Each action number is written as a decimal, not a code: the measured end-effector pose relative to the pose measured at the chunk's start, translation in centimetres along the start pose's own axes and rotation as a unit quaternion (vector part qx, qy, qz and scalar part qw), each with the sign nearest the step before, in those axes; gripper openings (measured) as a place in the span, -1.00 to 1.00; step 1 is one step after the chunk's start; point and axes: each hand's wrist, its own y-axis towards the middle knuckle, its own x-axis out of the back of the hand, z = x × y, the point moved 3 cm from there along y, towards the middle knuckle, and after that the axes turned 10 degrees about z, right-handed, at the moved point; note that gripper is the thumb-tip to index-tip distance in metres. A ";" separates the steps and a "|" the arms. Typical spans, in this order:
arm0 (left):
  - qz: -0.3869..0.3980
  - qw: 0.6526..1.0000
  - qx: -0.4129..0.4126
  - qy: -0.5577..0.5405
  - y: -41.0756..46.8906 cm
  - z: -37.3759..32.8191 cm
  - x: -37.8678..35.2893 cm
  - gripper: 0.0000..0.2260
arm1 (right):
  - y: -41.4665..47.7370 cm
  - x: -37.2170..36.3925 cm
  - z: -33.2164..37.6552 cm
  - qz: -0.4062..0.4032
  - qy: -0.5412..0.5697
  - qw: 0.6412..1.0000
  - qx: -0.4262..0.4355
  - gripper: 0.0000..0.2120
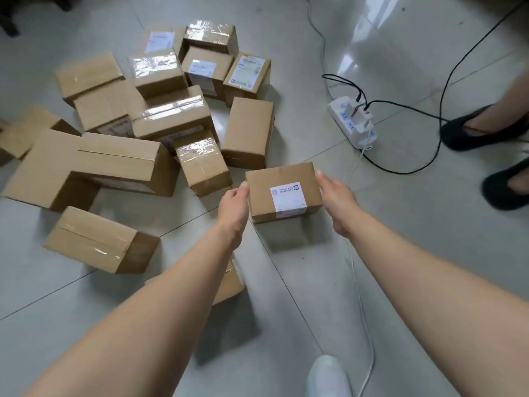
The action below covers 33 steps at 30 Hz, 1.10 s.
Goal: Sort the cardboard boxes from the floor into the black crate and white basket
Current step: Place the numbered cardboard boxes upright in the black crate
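A small cardboard box with a white label (266, 190) sits low over the tiled floor, just right of the pile. My left hand (233, 209) presses its left side with the thumb at the top corner. My right hand (336, 200) lies against its right side, so the box is clamped between both palms. Whether it rests on the floor or is slightly lifted I cannot tell. Several more taped cardboard boxes (171, 116) lie heaped to the left and behind. Neither the black crate nor the white basket is in view.
One box (94, 239) lies apart at the lower left, another (229, 282) is partly hidden under my left forearm. A white power strip (353, 124) with black cables lies to the right, a white cable (360, 296) running toward me. Another person's black-shod feet (481, 130) stand far right.
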 end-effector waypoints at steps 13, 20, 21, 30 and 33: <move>0.070 0.994 0.060 -0.055 5.0 2.4 -1.0 -0.59 | 6.2 -1.5 -2.8 0.013 0.009 0.998 -0.055 -0.31; 0.027 0.994 0.040 -0.099 -2.0 -3.1 0.4 -0.66 | -1.7 -0.3 2.7 -0.015 0.035 0.999 -0.034 -0.54; 0.025 0.994 0.040 -0.102 -3.4 -4.2 0.7 -0.67 | -3.1 -0.2 4.0 -0.014 0.038 0.999 -0.029 -0.55; -0.040 0.990 0.019 -0.131 -19.0 -18.7 5.8 -0.61 | -19.3 0.0 19.6 0.003 0.008 1.000 0.021 -0.46; -0.058 0.991 0.015 -0.123 -25.3 -24.1 8.4 -0.56 | -25.7 -0.7 25.7 0.021 0.016 0.999 0.041 -0.48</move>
